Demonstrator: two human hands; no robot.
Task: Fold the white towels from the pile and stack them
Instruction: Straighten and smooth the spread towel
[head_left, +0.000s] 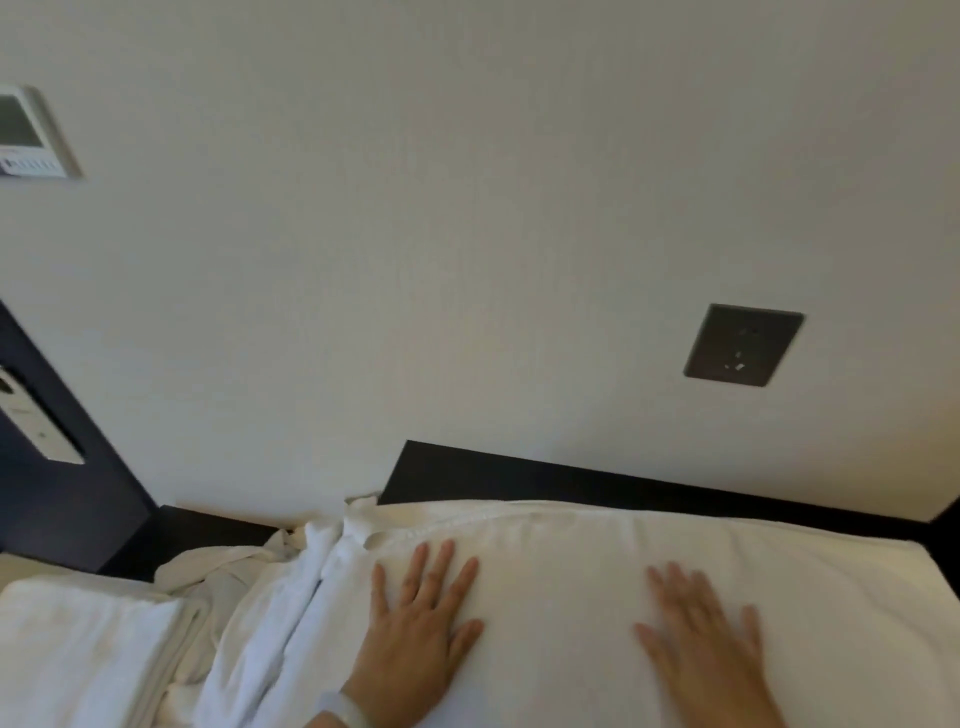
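Pale wall (467, 208), dark socket (743, 345), dark ledge (571, 480) beneath. Below the socket: white towel (561, 571), smooth, spread flat. Your left hand (415, 618) and right hand (701, 634) press it, fingers straight. Down-left of the socket: crumpled pile (228, 571), folded stack (88, 649).

Bare towel (561, 597) between left hand (415, 623) and right hand (701, 639); crumpled pile (234, 582) just left, dark ledge (571, 483), wall (467, 260) behind.

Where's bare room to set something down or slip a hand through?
Free: the flat towel between the left hand and right hand, and its right end beside the dark ledge. Crowded: the left, where the crumpled pile meets the folded stack.
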